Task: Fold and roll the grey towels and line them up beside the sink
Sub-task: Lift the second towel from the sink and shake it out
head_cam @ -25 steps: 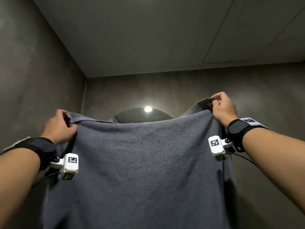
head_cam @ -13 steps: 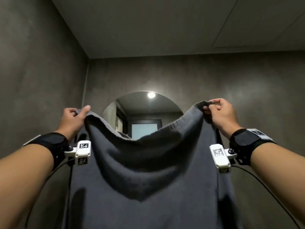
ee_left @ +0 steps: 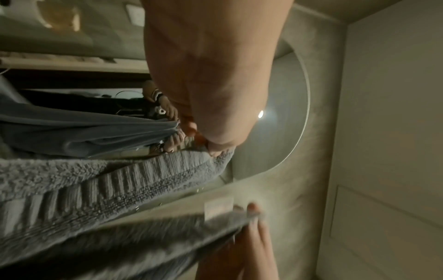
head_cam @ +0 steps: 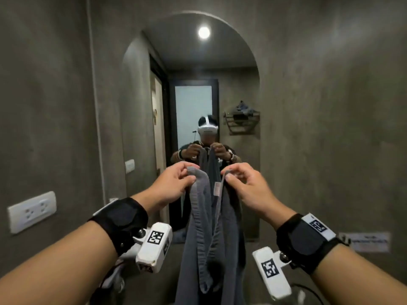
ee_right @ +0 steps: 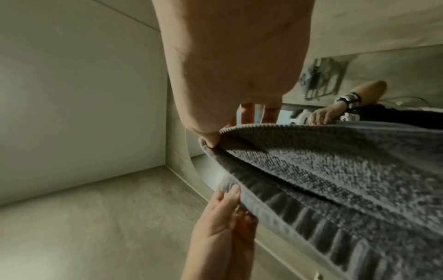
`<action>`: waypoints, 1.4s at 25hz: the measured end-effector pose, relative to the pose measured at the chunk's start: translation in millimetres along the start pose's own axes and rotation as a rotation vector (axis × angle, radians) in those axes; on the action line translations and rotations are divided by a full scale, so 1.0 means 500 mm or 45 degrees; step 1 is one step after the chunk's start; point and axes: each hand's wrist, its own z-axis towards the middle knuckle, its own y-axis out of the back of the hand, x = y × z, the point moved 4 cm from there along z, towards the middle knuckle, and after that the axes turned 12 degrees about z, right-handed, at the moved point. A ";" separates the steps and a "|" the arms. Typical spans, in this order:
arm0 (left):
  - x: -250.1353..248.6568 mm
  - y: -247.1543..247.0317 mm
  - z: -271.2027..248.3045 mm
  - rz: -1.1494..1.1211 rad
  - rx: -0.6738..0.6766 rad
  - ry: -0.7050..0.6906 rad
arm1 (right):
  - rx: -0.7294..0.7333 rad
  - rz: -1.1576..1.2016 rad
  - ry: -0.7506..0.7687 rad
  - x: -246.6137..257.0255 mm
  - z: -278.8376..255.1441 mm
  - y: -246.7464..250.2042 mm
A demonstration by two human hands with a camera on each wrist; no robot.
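**First fold closing, rolling and lining up all ahead**

I'm holding the grey towel (head_cam: 207, 234) up in the air in front of the arched mirror (head_cam: 191, 89), and I'm bringing its two top corners together. My left hand (head_cam: 170, 183) is pinching one corner between thumb and fingers (head_cam: 187, 167), and my right hand (head_cam: 246, 183) is pinching the other the same way, with a small pale label (head_cam: 217, 188) showing just beside that corner. The corners are near each other but not touching, and the cloth is hanging down between my wrists in two long drapes.

So I'm reading this as the lengthwise fold nearly made, not finished. Nothing rolled is showing anywhere in my views. The sink and the table beside it are barely in sight below the towel, so I cannot tell whether any towel is already lined up there. Laying this one down, folding again, rolling and placing it are all left, by my judgement.
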 end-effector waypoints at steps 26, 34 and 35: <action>0.133 -0.218 -0.177 0.342 0.415 -0.057 | 0.408 -0.179 -0.107 -0.060 -0.017 0.019; 0.288 -0.144 -0.233 0.776 0.520 0.191 | 0.091 -0.280 -0.098 -0.104 0.005 0.120; 0.295 -0.126 -0.240 0.676 0.523 0.202 | 0.054 -0.313 -0.130 -0.117 0.000 0.133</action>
